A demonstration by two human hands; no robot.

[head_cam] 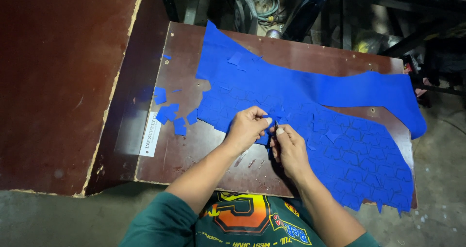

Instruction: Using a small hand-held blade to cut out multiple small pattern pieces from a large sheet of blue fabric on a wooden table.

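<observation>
Head view: left hand (246, 129) and right hand (290, 149) fingers pinch closed on the blue sheet (310, 96), which spreads toward 2 o'clock.

Bright blue sheet (310, 111) marked with dark outlined shapes; blue offcuts (169, 113) on reddish-brown board (179, 150)

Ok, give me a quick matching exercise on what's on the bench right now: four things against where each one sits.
Things:
1. blue sheet
2. loose blue pieces
3. white label
4. left hand

Places:
A. near the board's left edge, below the loose pieces
B. spread across the brown board from top left to bottom right
C. gripping the sheet's near edge, beside the right hand
D. scattered on bare board left of the sheet

Pairs: 1-B, 2-D, 3-A, 4-C
</observation>
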